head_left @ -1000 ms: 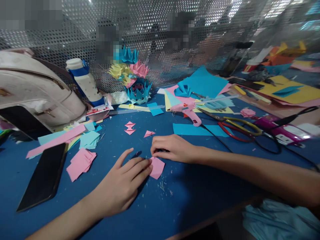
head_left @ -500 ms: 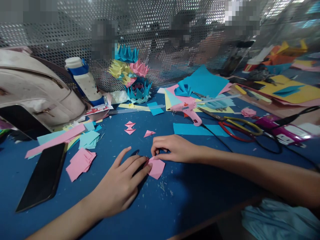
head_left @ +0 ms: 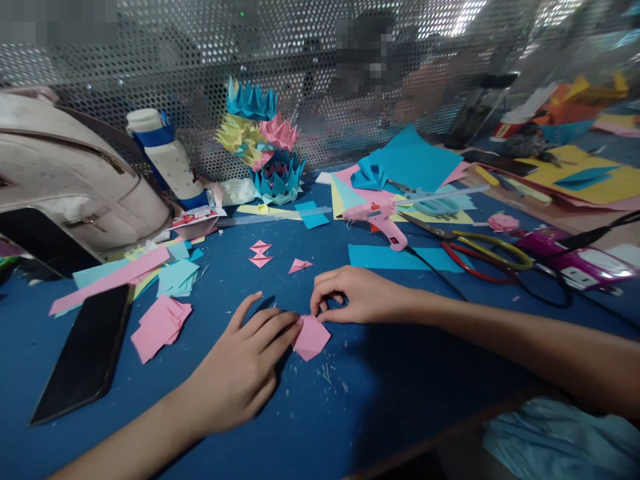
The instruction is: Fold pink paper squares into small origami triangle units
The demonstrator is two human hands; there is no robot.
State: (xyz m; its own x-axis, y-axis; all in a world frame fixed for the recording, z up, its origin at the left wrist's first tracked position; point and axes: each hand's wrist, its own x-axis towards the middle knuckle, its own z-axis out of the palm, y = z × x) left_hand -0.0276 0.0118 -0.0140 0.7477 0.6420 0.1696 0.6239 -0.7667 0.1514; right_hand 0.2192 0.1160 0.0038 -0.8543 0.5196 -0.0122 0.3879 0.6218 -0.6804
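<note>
A pink paper piece (head_left: 312, 338) with a folded corner lies flat on the blue table (head_left: 300, 427). The fingertips of my left hand (head_left: 245, 363) rest on its left edge, fingers spread and thumb side toward it. My right hand (head_left: 350, 295) is at its upper right edge, thumb and forefinger pinched together at the paper's corner. Beyond my hands lie small folded pink pieces (head_left: 261, 254) and a single pink triangle (head_left: 300, 265). A stack of pink squares (head_left: 161, 327) sits to the left, below some light blue squares (head_left: 178, 277).
A black phone (head_left: 85, 353) lies at the left, near a pale bag (head_left: 75, 173) and a bottle (head_left: 167, 157). Paper flowers (head_left: 277, 177) stand at the back. Rightward are a pink glue gun (head_left: 377, 220), scissors (head_left: 490, 250) and a purple power strip (head_left: 575, 257).
My right hand has shifted slightly right along the pink paper's upper edge. My left fingertips have moved a little up and off the paper's middle left. The view has shifted slightly.
</note>
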